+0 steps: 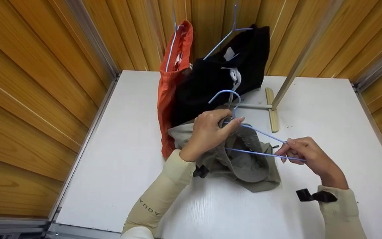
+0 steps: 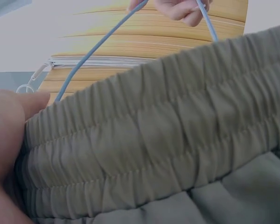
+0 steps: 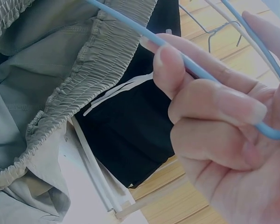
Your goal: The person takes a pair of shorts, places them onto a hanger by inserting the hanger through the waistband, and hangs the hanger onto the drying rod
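Grey-green elastic-waist bottoms (image 1: 270,171) lie on the white table with the waist opening towards the right. My left hand (image 1: 209,131) grips the waistband (image 2: 144,121) at its left side, the thumb close to the neck of a blue wire hanger (image 1: 225,90). The hanger's left part is inside the waist opening, partly hidden by cloth, and its hook stands out above the left hand. My right hand (image 1: 310,154) holds the hanger's other end, outside the waistband; in the right wrist view its fingers (image 3: 214,100) curl round the wire.
An orange garment (image 1: 167,116) and a black garment (image 1: 197,89) with a white drawstring hang on hangers behind. A stand with a wooden foot (image 1: 272,116) and slanting post (image 1: 292,74) is at the back right. Wood-patterned walls (image 1: 22,99) enclose the white table (image 1: 118,159).
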Demonstrator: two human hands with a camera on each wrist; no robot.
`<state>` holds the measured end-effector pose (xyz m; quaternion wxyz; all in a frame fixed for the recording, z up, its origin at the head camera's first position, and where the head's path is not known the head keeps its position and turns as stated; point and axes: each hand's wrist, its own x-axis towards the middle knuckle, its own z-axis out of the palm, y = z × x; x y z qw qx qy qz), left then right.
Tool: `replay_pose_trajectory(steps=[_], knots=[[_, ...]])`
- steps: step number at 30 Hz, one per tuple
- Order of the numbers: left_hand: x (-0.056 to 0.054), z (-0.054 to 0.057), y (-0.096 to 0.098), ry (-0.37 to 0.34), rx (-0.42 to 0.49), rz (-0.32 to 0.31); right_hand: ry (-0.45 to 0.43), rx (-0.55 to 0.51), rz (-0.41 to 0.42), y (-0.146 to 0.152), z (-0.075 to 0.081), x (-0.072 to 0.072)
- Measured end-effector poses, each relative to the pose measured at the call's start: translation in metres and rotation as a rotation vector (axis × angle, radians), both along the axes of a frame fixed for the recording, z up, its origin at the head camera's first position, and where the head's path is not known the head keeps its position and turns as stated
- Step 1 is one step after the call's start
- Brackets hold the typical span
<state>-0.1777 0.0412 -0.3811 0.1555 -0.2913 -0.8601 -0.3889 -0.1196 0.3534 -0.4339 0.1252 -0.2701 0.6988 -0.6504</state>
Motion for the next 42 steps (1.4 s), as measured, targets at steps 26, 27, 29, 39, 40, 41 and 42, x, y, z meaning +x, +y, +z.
replay_pose_trajectory(steps=[26, 27, 29, 39, 40, 41, 42], knots=[[-0.008, 0.004, -0.008, 0.018, 0.124, 0.044, -0.193, 0.368, -0.373, -0.013, -0.040, 0.000], [-0.008, 0.004, -0.008, 0.016, 0.127, 0.047, -0.181, 0.403, -0.369, -0.015, -0.044, 0.001], [-0.008, 0.004, -0.009, 0.010, 0.132, 0.055, -0.169, 0.458, -0.358, -0.019, -0.051, 0.003], [-0.008, 0.005, -0.011, 0.003, 0.166, 0.072, -0.162, 0.517, -0.349, -0.027, -0.080, 0.008], [-0.008, 0.005, -0.011, 0.001, 0.171, 0.073, -0.160, 0.516, -0.352, -0.027, -0.082, 0.008], [-0.008, 0.005, -0.012, 0.000, 0.176, 0.076, -0.157, 0.514, -0.356, -0.027, -0.083, 0.009], [-0.008, 0.006, -0.012, -0.004, 0.181, 0.078, -0.149, 0.512, -0.356, -0.026, -0.084, 0.009]])
